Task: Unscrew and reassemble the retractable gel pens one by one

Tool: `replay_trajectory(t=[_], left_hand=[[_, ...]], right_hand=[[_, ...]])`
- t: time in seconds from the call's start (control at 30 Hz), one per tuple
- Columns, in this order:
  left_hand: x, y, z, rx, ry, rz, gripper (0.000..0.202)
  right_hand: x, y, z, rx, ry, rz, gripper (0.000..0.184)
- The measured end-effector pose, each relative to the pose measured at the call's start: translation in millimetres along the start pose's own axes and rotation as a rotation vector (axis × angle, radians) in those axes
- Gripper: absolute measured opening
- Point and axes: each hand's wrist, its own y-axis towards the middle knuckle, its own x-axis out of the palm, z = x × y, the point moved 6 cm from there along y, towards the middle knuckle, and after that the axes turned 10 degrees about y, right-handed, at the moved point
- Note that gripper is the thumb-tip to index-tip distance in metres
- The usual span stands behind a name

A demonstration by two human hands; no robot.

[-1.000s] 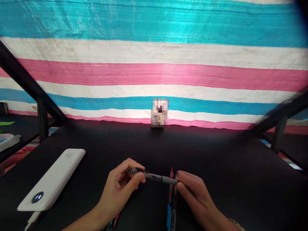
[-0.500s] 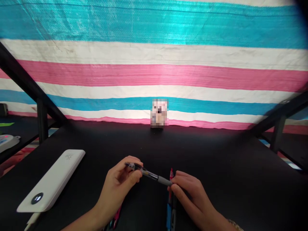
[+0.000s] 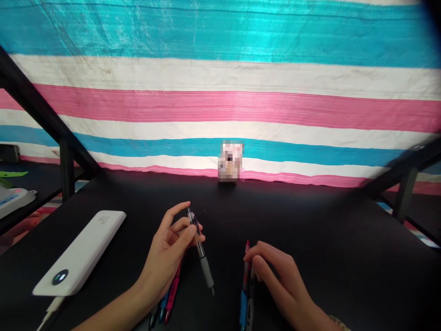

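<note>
My left hand [image 3: 170,250] pinches a clear-barrelled pen [image 3: 200,252] with a grey grip, held above the black table [image 3: 310,239] with its tip pointing down toward me. Under that hand lie several coloured pens [image 3: 171,299], pink and blue among them. My right hand [image 3: 275,276] rests on the table with fingers curled, its fingertips touching a second group of pens [image 3: 246,287], red and blue, that lie lengthwise beside it. I cannot make out whether those fingers grip one of them.
A white power bank [image 3: 81,253] with a cable lies on the table at the left. A small blurred card [image 3: 230,162] stands at the table's far edge against a striped tarp [image 3: 220,92]. Black frame bars slant at both sides; another desk with a white device [image 3: 14,200] is at far left.
My right hand let go of the pen's grip end and dropped onto the pens on the table. My left hand swung the pen from level to nearly upright, tip down.
</note>
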Motion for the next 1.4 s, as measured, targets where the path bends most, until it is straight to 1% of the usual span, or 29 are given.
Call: replay_trajectory(t=[0.13, 0.3, 0.4, 0.53, 0.7, 0.9, 1.07, 1.2, 1.3, 1.4], left_hand=[[0.1, -0.8, -2.5, 0.008, 0.036, -0.036, 0.039], [1.5, 1.0, -3.7, 0.003, 0.067, -0.051, 0.027], [1.6, 2.0, -4.2, 0.005, 0.081, -0.061, 0.023], [1.4, 0.7, -4.1, 0.021, 0.104, -0.085, 0.024], [3.8, -2.6, -2.2, 0.032, 0.13, -0.117, 0.031], [4.4, -0.9, -2.5, 0.028, 0.133, -0.119, 0.033], [3.7, 1.0, -3.6, 0.019, 0.127, -0.139, 0.026], [3.8, 1.3, -3.7, 0.001, 0.127, -0.138, 0.024], [4.4, 1.0, -2.9, 0.006, 0.133, -0.138, 0.028], [5.8, 0.7, -1.9, 0.01, 0.121, -0.149, 0.037]], right_hand=[[0.3, 0.1, 2.0, 0.019, -0.001, -0.006, 0.027], [0.2, 1.2, 0.8, 0.02, -0.005, -0.005, 0.028], [0.7, 1.4, -0.5, 0.011, -0.012, -0.001, 0.028], [0.4, 0.4, 0.8, 0.009, -0.019, 0.013, 0.027], [-1.0, -0.1, 1.6, 0.007, -0.025, 0.021, 0.026], [0.5, 2.9, -1.6, 0.007, -0.024, 0.014, 0.028], [0.6, 3.5, -2.3, 0.007, -0.028, 0.007, 0.029], [0.4, 2.6, -1.6, 0.011, -0.022, -0.002, 0.028], [0.6, 2.7, -0.5, 0.014, -0.021, -0.006, 0.028], [1.1, 2.8, -0.6, 0.011, -0.026, -0.013, 0.028]])
